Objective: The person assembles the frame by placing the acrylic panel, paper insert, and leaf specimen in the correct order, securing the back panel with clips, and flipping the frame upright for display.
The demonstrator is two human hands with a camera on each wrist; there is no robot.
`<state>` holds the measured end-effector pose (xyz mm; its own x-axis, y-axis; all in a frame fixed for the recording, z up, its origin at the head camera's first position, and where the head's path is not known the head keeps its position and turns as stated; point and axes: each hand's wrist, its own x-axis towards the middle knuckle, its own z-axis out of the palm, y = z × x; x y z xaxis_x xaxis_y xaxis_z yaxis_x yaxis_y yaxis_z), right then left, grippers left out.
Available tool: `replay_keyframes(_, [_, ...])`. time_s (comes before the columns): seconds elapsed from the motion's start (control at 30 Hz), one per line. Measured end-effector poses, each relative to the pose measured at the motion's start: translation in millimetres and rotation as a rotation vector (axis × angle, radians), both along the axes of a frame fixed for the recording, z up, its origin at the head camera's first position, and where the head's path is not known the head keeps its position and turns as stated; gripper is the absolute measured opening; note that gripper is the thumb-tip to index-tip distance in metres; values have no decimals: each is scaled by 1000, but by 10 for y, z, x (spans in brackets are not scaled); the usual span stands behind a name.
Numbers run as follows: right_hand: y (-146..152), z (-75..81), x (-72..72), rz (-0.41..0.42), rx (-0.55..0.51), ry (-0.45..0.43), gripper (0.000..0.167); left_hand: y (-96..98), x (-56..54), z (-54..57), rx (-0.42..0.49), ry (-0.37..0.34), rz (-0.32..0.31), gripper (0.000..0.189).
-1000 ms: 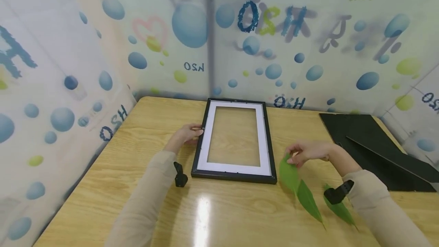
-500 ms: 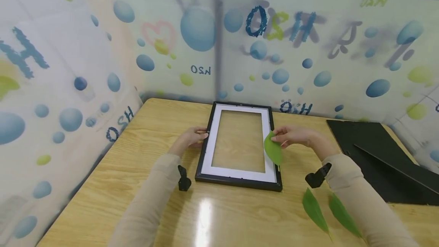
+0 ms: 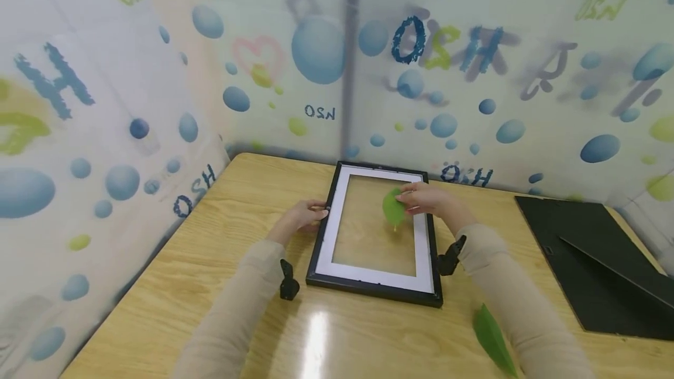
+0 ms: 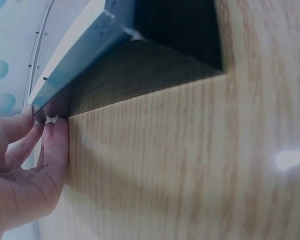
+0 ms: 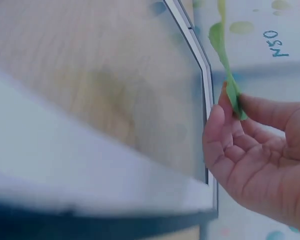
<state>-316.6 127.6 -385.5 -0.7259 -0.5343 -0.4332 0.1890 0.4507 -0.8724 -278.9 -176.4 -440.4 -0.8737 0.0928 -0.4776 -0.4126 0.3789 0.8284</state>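
A black picture frame [image 3: 375, 293] with a white mat [image 3: 337, 215] and a clear pane lies on the wooden table. At its left side, my left hand [image 3: 301, 217] pinches the edge; the left wrist view shows the thumb [image 4: 21, 125] on the rim and the fingers below it. My right hand [image 3: 423, 200] reaches over the frame's right side and pinches a green leaf [image 3: 393, 207] between thumb and fingers. The leaf hangs stem down, above the pane. Edge-on in the right wrist view, the same leaf [image 5: 232, 92] rises from the fingertips.
Another green leaf [image 3: 492, 338] lies on the table at the front right, beside the right sleeve [image 3: 518, 303]. A black backing board [image 3: 595, 262] with a raised stand flap lies further right. A patterned curtain [image 3: 295, 133] borders the table's back and left.
My right hand has carried the leaf from the right of the frame leftward to over its pane. The left hand keeps its place at the frame's edge. The head view has turned right.
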Motion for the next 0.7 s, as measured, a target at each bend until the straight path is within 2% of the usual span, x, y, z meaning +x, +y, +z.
replay_keyframes(0.07, [24,-402,-368,-17,-70,-29,45,-104,-241,-379,30,22,-7,50])
replay_keyframes(0.13, [62,-868,-797,-21,-145,-78,46,-232,-511,-817,66,42,-29,52])
replay_keyframes(0.17, [67,-1112,-1025,-39,-149,-93,47,-286,-628,-1013,82,50,-33,52])
replay_keyframes(0.2, [72,-1348,-1253,-49,-159,-110,50,-347,-802,-1260,83,49,-37,53])
replay_keyframes(0.23, [92,-1613,-1500,-63,-162,-118,53,-372,-887,-1411,86,43,-26,53])
replay_keyframes(0.3, [44,-1828,-1675,-105,-149,-124,54,-428,-1027,-1651,112,32,-20,55])
replay_keyframes(0.37, [-30,-1884,-1717,-133,-130,-109,52,-452,-1122,-1789,131,21,-5,58])
replay_keyframes(0.4, [-72,-1863,-1698,-141,-134,-101,49,-463,-1152,-1824,138,17,-1,60])
replay_keyframes(0.43, [-119,-1822,-1665,-145,-135,-89,46,-459,-1144,-1805,153,12,6,61])
replay_keyframes(0.5, [-243,-1629,-1514,-165,-101,-76,45,-429,-1070,-1670,162,8,8,61])
replay_keyframes(0.57, [-325,-1585,-1499,-165,-115,-50,45,-380,-947,-1477,153,20,9,59])
replay_keyframes(0.6, [-371,-1584,-1514,-174,-106,-37,46,-323,-762,-1223,134,26,7,56])
replay_keyframes(0.67, [-461,-1634,-1585,-225,-59,-29,49,-256,-599,-965,105,20,12,52])
replay_keyframes(0.7, [-488,-1717,-1673,-245,-59,-22,49,-227,-522,-843,88,19,14,51])
